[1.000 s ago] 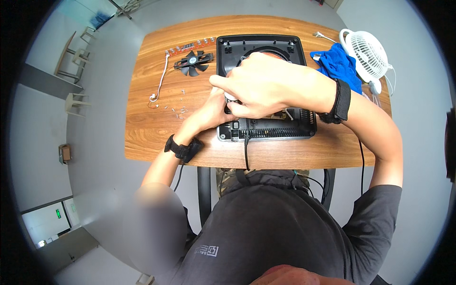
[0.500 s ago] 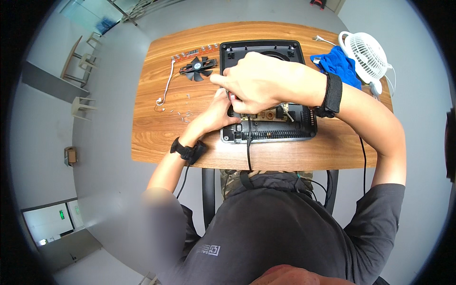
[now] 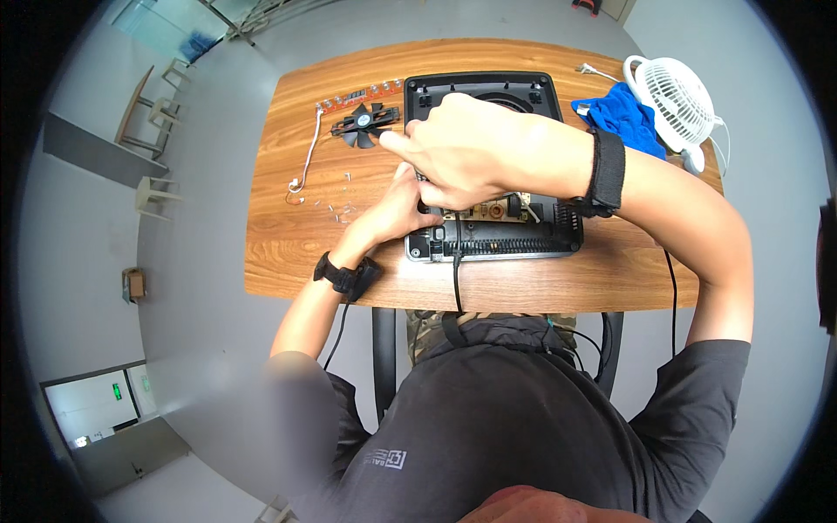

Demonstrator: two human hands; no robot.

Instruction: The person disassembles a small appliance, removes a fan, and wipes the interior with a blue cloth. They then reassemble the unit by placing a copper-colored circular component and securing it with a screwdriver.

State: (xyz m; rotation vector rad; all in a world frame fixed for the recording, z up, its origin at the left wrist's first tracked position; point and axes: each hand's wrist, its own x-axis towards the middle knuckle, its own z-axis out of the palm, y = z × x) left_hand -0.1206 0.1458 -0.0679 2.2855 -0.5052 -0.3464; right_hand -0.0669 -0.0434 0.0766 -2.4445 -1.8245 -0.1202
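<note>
A black appliance housing [image 3: 523, 247], like an opened induction cooker base, lies on the table with a tan circuit board [image 3: 497, 210] inside. My left hand [image 3: 394, 207] grips its left side, thumb on the near-left inner part and index finger up along the edge. Over the housing's middle-left, my right hand [image 3: 458, 148] is closed, fingers pointing left above my left fingertips; what it holds is hidden beneath it. A black cord [image 3: 457, 279] runs from the housing over the near table edge. The housing's middle is covered by my right hand and forearm.
Left of the housing lie a black fan rotor [image 3: 364, 125], a red button board [image 3: 370, 92] with a white cable [image 3: 309, 159], and several small screws [image 3: 342, 209]. At right are a blue cloth [image 3: 626, 122] and a white desk fan [image 3: 675, 103] with its plug [image 3: 589, 69].
Both hands stay at the same place on the housing. My right hand has turned slightly, and a bit of red seen beneath its fingers before is now hidden. The view has shifted slightly.
</note>
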